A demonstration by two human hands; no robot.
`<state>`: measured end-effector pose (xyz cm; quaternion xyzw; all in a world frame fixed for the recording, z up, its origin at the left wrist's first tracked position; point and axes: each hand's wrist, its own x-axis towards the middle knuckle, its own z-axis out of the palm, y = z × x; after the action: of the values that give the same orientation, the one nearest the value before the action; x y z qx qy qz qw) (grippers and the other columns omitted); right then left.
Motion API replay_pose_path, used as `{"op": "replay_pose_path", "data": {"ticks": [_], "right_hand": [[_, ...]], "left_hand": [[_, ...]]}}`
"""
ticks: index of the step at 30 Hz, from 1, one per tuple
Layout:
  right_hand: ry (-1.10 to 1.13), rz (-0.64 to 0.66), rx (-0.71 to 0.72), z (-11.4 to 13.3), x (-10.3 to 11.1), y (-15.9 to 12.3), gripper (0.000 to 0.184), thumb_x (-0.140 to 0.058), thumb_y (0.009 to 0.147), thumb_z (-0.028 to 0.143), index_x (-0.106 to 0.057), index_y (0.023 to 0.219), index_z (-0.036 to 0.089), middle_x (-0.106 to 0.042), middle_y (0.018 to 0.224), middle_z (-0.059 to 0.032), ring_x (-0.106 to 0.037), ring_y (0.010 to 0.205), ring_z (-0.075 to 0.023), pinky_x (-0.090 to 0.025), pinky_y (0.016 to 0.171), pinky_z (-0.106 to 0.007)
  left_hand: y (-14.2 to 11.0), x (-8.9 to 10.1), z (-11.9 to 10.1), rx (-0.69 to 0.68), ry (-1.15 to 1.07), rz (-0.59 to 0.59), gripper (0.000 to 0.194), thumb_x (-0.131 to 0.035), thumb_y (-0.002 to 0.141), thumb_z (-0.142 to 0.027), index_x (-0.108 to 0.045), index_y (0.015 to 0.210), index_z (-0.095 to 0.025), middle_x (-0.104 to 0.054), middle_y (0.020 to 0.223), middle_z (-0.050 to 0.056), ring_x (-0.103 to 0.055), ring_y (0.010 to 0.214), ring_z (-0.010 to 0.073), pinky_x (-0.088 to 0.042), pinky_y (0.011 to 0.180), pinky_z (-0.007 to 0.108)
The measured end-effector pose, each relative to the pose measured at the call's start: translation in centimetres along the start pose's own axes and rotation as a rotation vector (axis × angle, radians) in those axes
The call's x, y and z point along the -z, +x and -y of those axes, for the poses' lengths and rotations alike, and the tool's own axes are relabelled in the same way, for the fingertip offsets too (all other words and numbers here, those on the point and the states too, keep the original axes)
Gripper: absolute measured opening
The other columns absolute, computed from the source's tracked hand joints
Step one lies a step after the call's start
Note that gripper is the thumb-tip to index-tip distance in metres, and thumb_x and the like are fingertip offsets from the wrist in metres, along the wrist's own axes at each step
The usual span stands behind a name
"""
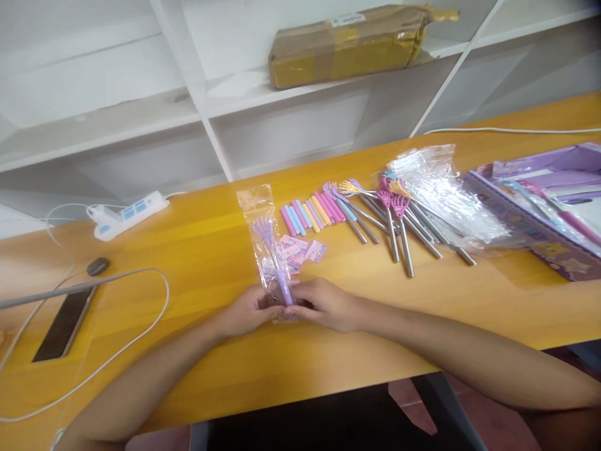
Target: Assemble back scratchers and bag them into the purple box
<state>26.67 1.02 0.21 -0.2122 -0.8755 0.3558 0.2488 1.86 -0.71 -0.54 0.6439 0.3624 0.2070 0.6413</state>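
Note:
My left hand (248, 311) and my right hand (327, 305) both grip the lower end of a clear plastic bag (248, 203). Inside it lies a purple back scratcher (280, 275), its claw pointing away from me and its handle end between my thumbs. Small printed cards (295, 250) lie just beyond my right hand, some partly behind the bag. Farther back, coloured tubes (310, 213) in pink, blue, yellow and purple sit in a row. To their right is a loose pile of back scratchers (399, 232) with metal shafts and coloured claws.
Clear plastic bags (464, 207) are heaped beside the pile. An open purple box (539, 232) holding pens stands at the right. Leftward are a power strip (129, 216), a phone (66, 322) and looping cables (159, 275). A taped carton (347, 47) rests on the shelf.

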Motion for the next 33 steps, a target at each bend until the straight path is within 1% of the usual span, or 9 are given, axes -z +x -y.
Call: {"op": "replay_pose_path", "data": {"ticks": [3,6,9,13,18,24,28,33], "right_hand": [[0.136,0.117,-0.057,-0.2,0.1,0.0,0.04,-0.051,0.112,0.047,-0.077,0.11,0.016,-0.076,0.101,-0.0074,-0.069,0.085,-0.0154,-0.051,0.08,-0.023],[0.199,0.157,-0.065,-0.6,0.1,-0.1,0.046,-0.05,0.112,0.051,-0.078,0.106,0.015,-0.075,0.096,-0.0073,-0.068,0.082,-0.0152,-0.049,0.078,-0.023],[0.227,0.175,-0.076,-0.9,0.0,-0.2,0.049,-0.048,0.111,0.054,-0.077,0.104,0.016,-0.074,0.092,-0.0069,-0.067,0.079,-0.0148,-0.048,0.076,-0.023],[0.294,0.188,-0.069,-0.9,0.0,-0.2,0.053,-0.047,0.111,0.056,-0.077,0.1,0.014,-0.072,0.089,-0.0065,-0.064,0.077,-0.0142,-0.047,0.076,-0.024],[0.398,0.212,-0.046,-0.8,-0.1,-0.3,0.054,-0.046,0.112,0.054,-0.076,0.096,0.012,-0.068,0.081,-0.0042,-0.062,0.074,-0.0124,-0.047,0.074,-0.023],[0.45,0.242,-0.061,-0.8,-0.2,-0.5,0.051,-0.048,0.112,0.051,-0.073,0.09,0.012,-0.067,0.08,-0.0035,-0.061,0.072,-0.0114,-0.047,0.073,-0.022],[0.458,0.264,-0.072,-0.6,0.1,-0.6,0.051,-0.048,0.113,0.049,-0.071,0.087,0.012,-0.067,0.079,-0.0034,-0.06,0.072,-0.0108,-0.047,0.072,-0.021],[0.473,0.274,-0.037,-0.5,0.5,-0.4,0.05,-0.045,0.114,0.046,-0.071,0.091,0.011,-0.068,0.081,-0.0036,-0.061,0.073,-0.01,-0.046,0.073,-0.02]], "left_hand": [[-0.1,0.2,-0.1,0.015,0.044,0.03,0.056,-0.071,0.098,-0.055,-0.069,0.141,-0.02,-0.078,0.116,0.011,-0.071,0.103,0.0252,-0.054,0.099,0.038],[-0.1,0.3,-0.3,0.043,0.053,0.057,0.057,-0.072,0.098,-0.053,-0.068,0.145,-0.022,-0.08,0.116,0.01,-0.073,0.101,0.0251,-0.056,0.095,0.037],[-0.1,0.5,0.0,0.058,0.052,0.065,0.053,-0.073,0.097,-0.05,-0.071,0.143,-0.023,-0.082,0.112,0.008,-0.074,0.098,0.0252,-0.057,0.091,0.035],[-0.1,0.8,0.7,0.052,0.074,0.075,0.049,-0.075,0.096,-0.048,-0.074,0.138,-0.023,-0.083,0.108,0.007,-0.075,0.099,0.026,-0.057,0.092,0.034],[0.0,1.0,0.6,0.019,0.039,0.119,0.045,-0.074,0.096,-0.051,-0.079,0.128,-0.02,-0.082,0.116,0.011,-0.077,0.106,0.0295,-0.058,0.096,0.037],[-0.1,1.1,-0.1,-0.028,0.017,0.209,0.046,-0.069,0.101,-0.049,-0.074,0.14,-0.024,-0.082,0.119,0.011,-0.078,0.108,0.0293,-0.057,0.102,0.039],[0.0,1.1,-0.3,-0.049,-0.002,0.229,0.049,-0.066,0.102,-0.05,-0.071,0.143,-0.024,-0.081,0.124,0.013,-0.077,0.113,0.0306,-0.056,0.106,0.042],[0.2,1.2,-0.6,-0.065,0.004,0.24,0.047,-0.063,0.105,-0.049,-0.07,0.144,-0.024,-0.079,0.126,0.014,-0.075,0.115,0.0295,-0.056,0.105,0.042]]}}
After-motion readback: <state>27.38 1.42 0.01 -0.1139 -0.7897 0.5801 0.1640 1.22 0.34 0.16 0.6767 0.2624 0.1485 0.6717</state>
